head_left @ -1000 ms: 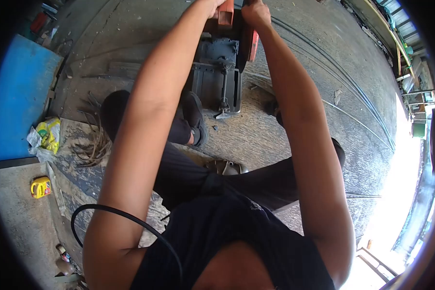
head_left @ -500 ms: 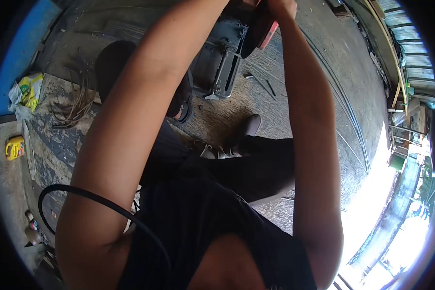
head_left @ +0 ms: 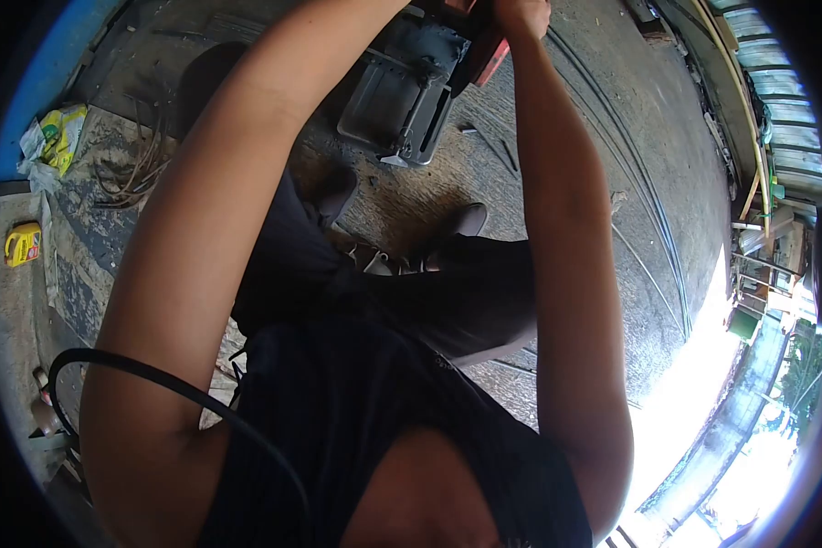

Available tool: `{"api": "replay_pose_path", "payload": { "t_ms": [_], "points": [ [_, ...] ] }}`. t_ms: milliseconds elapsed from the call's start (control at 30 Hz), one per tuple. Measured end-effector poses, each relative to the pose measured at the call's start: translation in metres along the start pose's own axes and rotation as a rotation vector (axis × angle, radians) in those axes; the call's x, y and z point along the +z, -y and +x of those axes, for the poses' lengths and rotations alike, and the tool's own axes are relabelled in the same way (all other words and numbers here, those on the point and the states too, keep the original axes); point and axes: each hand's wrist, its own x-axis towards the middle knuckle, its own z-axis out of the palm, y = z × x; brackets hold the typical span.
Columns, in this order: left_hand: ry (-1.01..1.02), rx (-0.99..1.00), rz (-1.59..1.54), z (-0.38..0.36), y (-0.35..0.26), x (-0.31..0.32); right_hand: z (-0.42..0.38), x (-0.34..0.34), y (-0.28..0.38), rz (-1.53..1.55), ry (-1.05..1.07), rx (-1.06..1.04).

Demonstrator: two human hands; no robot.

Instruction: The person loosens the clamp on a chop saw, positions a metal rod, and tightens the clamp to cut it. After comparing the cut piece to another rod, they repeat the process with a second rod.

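One machine, two forearms at top centre

One machine [head_left: 374, 111] with a dark metal base stands on the floor at top centre. One right hand [head_left: 523, 16] is beside its red section [head_left: 492, 64]; its grip cannot be determined. The left hand is outside the frame, its state indeterminable. Outward: several long bars [head_left: 623, 137], upper right; one yellow jug [head_left: 23, 245] and one bag [head_left: 61, 137], left.

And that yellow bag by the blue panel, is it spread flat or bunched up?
Bunched up: the yellow bag shows creases and an uneven, crumpled outline. I cannot tell whether it holds anything.
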Motion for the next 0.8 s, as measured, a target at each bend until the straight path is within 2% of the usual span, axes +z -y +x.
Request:
{"api": "replay_pose_path", "payload": {
  "t_ms": [33,67,133,167,233,300,367,400,433,500,533,633,667,700,733,767,800],
  "points": [
    [0.011,0.015,0.008,-0.007,0.002,0.001,-0.004,0.003,0.0,-0.021,-0.097,-0.15],
    [0.005,0.018,0.024,-0.015,0.006,0.002,-0.007,0.002,-0.002,-0.025,-0.086,-0.156],
    [-0.035,0.029,0.04,-0.032,0.017,0.006,-0.031,-0.027,0.026,0.086,0.076,0.173],
    [-0.069,0.043,0.071,-0.036,0.022,0.007,-0.037,-0.025,0.025,0.076,0.084,0.167],
    [0.072,0.022,0.084,-0.022,0.043,0.002,-0.05,-0.017,0.016,-0.005,0.011,0.151],
    [-0.027,0.09,0.133,-0.027,0.056,0.006,-0.062,-0.009,0.006,0.028,-0.061,0.108],
    [-0.188,0.056,0.204,-0.07,0.045,0.011,-0.066,-0.001,-0.003,0.094,-0.181,-0.151],
    [-0.167,0.03,0.202,-0.07,0.05,0.01,-0.067,-0.003,-0.001,0.24,-0.223,-0.312],
    [-0.146,0.002,0.198,-0.071,0.055,0.008,-0.073,-0.004,0.001,0.238,-0.212,-0.312],
    [-0.147,-0.015,0.17,-0.075,0.067,0.011,-0.087,-0.007,0.004,0.258,-0.14,-0.144],
    [-0.158,-0.021,0.168,-0.077,0.072,0.011,-0.093,-0.01,0.009,0.134,-0.114,-0.067],
    [-0.182,-0.014,0.178,-0.081,0.081,0.013,-0.1,-0.01,0.009,0.099,-0.047,0.041],
    [-0.168,-0.014,0.191,-0.082,0.083,0.012,-0.102,-0.01,0.007,0.095,-0.053,0.041],
    [-0.158,-0.013,0.205,-0.082,0.085,0.013,-0.104,-0.007,0.0,0.073,-0.096,-0.059],
    [-0.268,0.056,0.213,-0.077,0.095,0.018,-0.106,-0.006,-0.001,0.051,-0.138,-0.158],
    [-0.266,0.059,0.217,-0.072,0.105,0.018,-0.108,-0.005,-0.001,0.052,-0.143,-0.156],
    [-0.201,0.16,0.181,-0.074,0.109,0.016,-0.111,-0.006,-0.002,0.077,-0.14,-0.176]
  ]
}}
